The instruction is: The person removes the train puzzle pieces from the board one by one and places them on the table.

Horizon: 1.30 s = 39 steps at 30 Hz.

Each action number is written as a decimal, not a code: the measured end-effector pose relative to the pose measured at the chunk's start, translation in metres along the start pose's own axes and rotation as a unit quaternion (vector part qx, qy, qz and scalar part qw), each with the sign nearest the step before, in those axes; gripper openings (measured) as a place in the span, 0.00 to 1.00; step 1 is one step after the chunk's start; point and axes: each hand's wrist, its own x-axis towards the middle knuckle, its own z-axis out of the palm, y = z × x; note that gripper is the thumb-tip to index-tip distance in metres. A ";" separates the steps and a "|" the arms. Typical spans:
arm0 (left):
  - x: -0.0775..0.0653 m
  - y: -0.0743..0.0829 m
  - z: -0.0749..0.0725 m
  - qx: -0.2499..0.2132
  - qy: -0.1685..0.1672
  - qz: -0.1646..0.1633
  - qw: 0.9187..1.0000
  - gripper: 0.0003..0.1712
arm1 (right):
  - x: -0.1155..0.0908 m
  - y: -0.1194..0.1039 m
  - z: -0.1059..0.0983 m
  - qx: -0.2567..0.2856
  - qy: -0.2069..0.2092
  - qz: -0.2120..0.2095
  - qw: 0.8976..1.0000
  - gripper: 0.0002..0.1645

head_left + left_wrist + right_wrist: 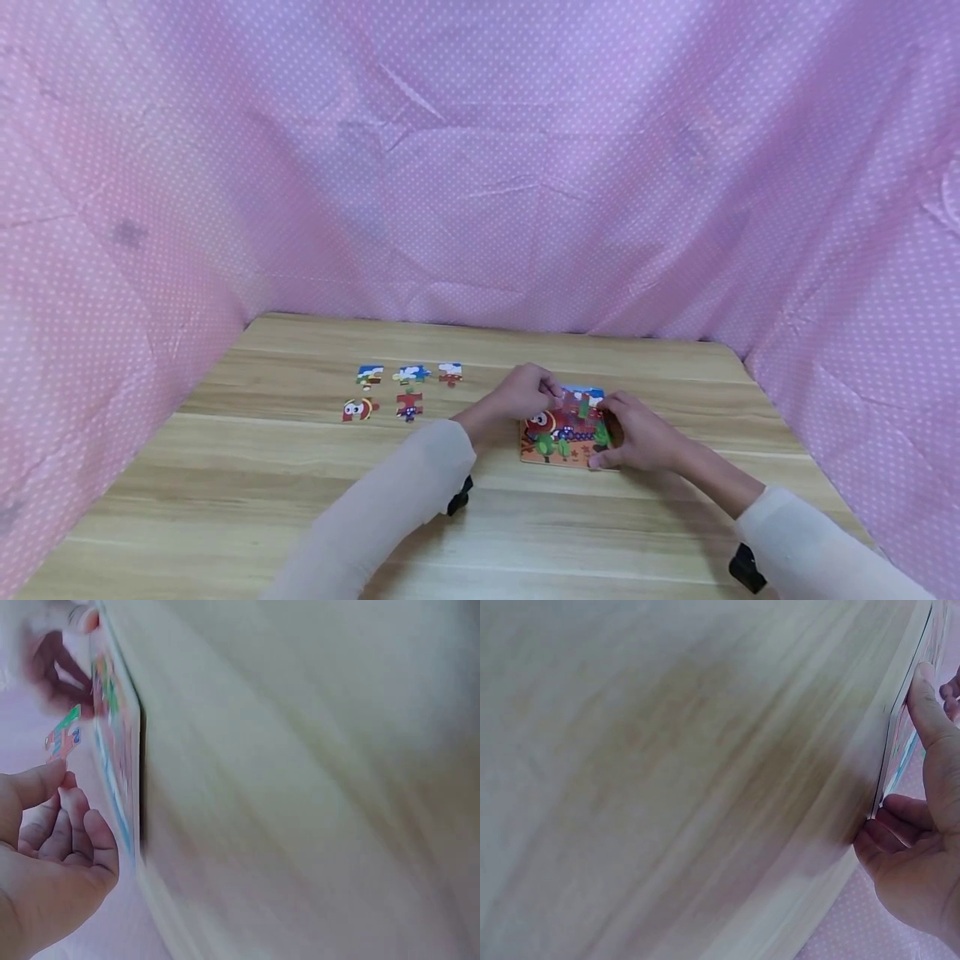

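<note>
**Left hand point(525, 390) pinches a puzzle piece point(64, 739); right hand point(647, 433) grips the board point(555, 463)**

In the head view, the puzzle board lies right of the middle on a wooden table point(225, 508), its picture showing a red creature with big eyes, green leaves and blue sky along the far side. The left hand comes in over its far left part, holding the piece above the picture. The right hand lies at the right side, thumb at the near edge, fingers farther off. Well apart to the left are five loose pieces: a far row of a left piece point(370, 375), a middle piece point(412, 374) and a right piece point(451, 373), and a near row of an eyed piece point(357, 408) and a red piece point(409, 406). Pink dotted cloth point(480, 208) hangs beyond.

In the left wrist view, thumb and forefinger grasp the piece, which shows green, red and blue; the other fingers are curled.

In the right wrist view, thumb and bent fingers clasp the board's edges.
</note>
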 end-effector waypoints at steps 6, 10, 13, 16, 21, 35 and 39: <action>-0.013 -0.015 -0.036 -0.002 0.020 -0.014 1.000 0.05 | -0.002 0.000 -0.001 0.000 -0.012 0.015 1.000 0.60; -0.025 -0.025 -0.064 0.012 0.029 -0.023 0.999 0.05 | -0.002 -0.001 -0.002 -0.001 -0.018 0.019 1.000 0.60; -0.035 -0.031 -0.085 0.025 0.036 -0.026 0.999 0.05 | -0.001 -0.002 -0.003 -0.001 -0.016 0.021 1.000 0.60; -0.044 -0.036 -0.104 0.029 0.044 -0.034 0.998 0.04 | -0.002 -0.002 -0.003 -0.002 -0.014 0.024 1.000 0.61; -0.056 -0.049 -0.125 0.036 0.051 -0.054 0.997 0.05 | -0.002 -0.003 -0.003 -0.002 -0.015 0.027 1.000 0.61; -0.101 -0.083 -0.129 0.065 0.043 -0.055 0.995 0.10 | -0.003 -0.007 -0.001 -0.008 -0.019 0.029 0.999 0.60; -0.103 -0.085 -0.127 0.073 0.049 -0.053 0.995 0.09 | -0.003 -0.007 -0.003 -0.010 -0.018 0.026 0.999 0.61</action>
